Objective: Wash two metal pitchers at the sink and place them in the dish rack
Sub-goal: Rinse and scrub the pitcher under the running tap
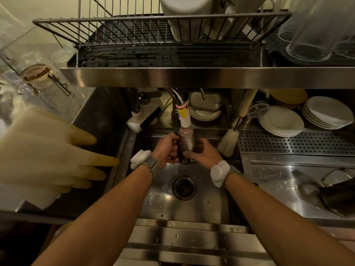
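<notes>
left hand (166,150) and right hand (204,154) are bare, forearms too. left of the drain (184,187), a grey strap (153,164) edged yellow-green circles the wrist, carrying a white padded pod (140,159); right of the drain, a matching strap (233,172) and second pod (219,173).

Pitcher (186,148): small, dark shiny metal, upright. It is held over the back of the sink (207,206), clear of the basin floor, with its mouth right under the tap hose. The left grip (167,150) curls round its left side. The right grip (203,154) wraps the right side, thumb across the front.

Second pitcher (340,196): dark steel, lying on its side on the wet worktop (272,181) right of the sink. Its handle shows at the far side, and the frame edge cuts off part of it.

Sink: steel, beaded with water, with a round drain (184,187) mid-basin.

Dish rack (119,29): wire, on the shelf (192,76) above the sink.
</notes>
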A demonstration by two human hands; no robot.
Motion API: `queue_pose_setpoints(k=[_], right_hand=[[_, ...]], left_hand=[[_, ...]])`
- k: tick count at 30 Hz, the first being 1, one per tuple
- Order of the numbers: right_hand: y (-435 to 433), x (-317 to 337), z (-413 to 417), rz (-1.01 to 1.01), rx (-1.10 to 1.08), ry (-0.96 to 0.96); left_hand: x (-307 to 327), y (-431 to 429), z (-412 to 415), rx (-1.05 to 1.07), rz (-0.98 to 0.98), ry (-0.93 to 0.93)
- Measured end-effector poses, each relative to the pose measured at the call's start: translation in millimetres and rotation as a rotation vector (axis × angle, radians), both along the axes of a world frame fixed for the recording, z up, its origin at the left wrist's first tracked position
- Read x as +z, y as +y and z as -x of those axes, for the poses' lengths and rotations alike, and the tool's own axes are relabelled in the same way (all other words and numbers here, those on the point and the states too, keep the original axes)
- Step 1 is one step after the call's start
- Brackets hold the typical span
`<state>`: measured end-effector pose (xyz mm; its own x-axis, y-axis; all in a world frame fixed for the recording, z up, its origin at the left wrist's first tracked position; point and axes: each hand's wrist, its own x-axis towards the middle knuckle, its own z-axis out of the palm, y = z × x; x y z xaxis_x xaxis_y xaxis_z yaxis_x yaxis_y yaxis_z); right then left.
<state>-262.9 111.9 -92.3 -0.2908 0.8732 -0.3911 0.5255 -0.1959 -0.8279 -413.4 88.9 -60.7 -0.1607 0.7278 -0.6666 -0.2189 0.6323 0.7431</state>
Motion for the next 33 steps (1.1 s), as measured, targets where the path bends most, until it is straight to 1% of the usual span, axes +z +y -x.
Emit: queue_pose_setpoints(k=[3, 6, 8, 10, 13, 16, 18, 21, 25, 28, 30, 33], right_hand=[[-2, 5, 9, -0.014, 0.013, 0.042], [0, 3, 16, -0.026, -0.03, 0.079], [-1, -1, 22, -0.031, -0.049, 0.063], [-5, -7, 24, -0.044, -0.053, 0.02], [-6, -15, 21, -0.072, -0.087, -0.013], [-2, -19, 28, -0.103, -0.179, 0.043], [-6, -22, 34, -0.101, -0.129, 0.089], [-11, -28, 28, -0.097, -0.061, 0.083], [0, -30, 23, -0.119, -0.143, 0.086], [-3, -29, 26, -0.111, -0.068, 0.07], [-1, -31, 18, -0.108, -0.075, 0.05], [10, -31, 11, -0.116, -0.084, -0.007]], left_hand=[[-1, -1, 6, -0.089, -0.015, 0.03], [-3, -5, 10, -0.171, -0.025, 0.079], [-6, -7, 10, -0.188, -0.021, 0.145], [-14, -7, 13, -0.181, -0.016, 0.271], [-31, -6, 27, -0.207, -0.027, 0.547], [-41, -10, 38, -0.206, -0.01, 0.668], [-46, -13, 42, -0.216, 0.006, 0.727], [-55, -14, 42, -0.233, 0.016, 0.721], [-60, -17, 35, -0.221, -0.045, 0.684], [-58, -14, 34, -0.223, -0.034, 0.682], [-60, -12, 34, -0.206, -0.041, 0.642], [-64, -14, 33, -0.19, -0.057, 0.631]])
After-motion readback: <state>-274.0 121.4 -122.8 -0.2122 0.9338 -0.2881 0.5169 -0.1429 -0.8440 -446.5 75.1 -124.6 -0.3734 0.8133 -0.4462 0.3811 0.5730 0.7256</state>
